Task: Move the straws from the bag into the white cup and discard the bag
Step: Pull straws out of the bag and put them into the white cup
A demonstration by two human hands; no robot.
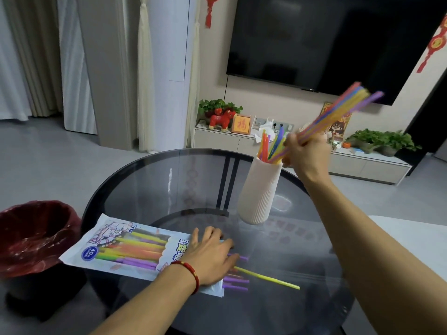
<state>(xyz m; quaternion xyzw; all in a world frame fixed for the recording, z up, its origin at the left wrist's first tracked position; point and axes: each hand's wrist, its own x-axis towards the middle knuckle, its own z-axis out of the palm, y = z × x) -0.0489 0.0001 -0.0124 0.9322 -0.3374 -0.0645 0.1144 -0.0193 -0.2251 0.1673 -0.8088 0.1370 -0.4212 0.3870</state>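
A printed plastic straw bag lies flat on the round glass table, with coloured straws showing through it. My left hand presses on the bag's open end with straight fingers. Several purple straws and a yellow straw stick out of the opening onto the glass. A tall white ribbed cup stands behind, several straws inside it. My right hand grips a bundle of coloured straws just right of the cup's rim; the bundle's lower ends reach the mouth and its upper ends tilt up to the right.
A dark bin with a red liner stands on the floor left of the table, close to the bag's closed end. A white surface borders the table on the right. A TV cabinet with plants stands along the far wall.
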